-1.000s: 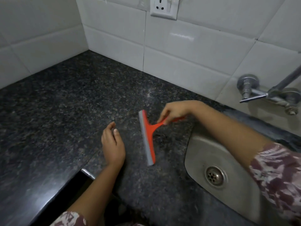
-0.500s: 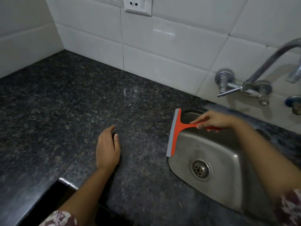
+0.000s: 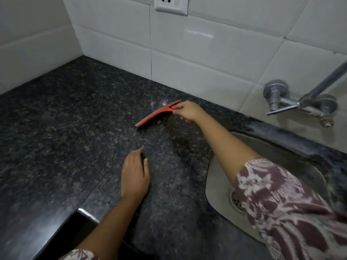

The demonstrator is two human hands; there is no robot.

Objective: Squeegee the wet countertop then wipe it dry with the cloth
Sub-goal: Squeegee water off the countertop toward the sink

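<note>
- The counter (image 3: 56, 128) is dark speckled stone; I cannot tell wet patches from dry, so by my judgement the squeegee stage is under way.
- The sink (image 3: 216, 184) lies at four o'clock.
- The left hand (image 3: 135, 175) rests flat mid-counter, its grip spread and empty.
- The right hand (image 3: 188, 111), its grip pinching the handle, sets the squeegee (image 3: 155, 114) at twelve o'clock near the wall.
- No cloth shows; drying remains.
</note>
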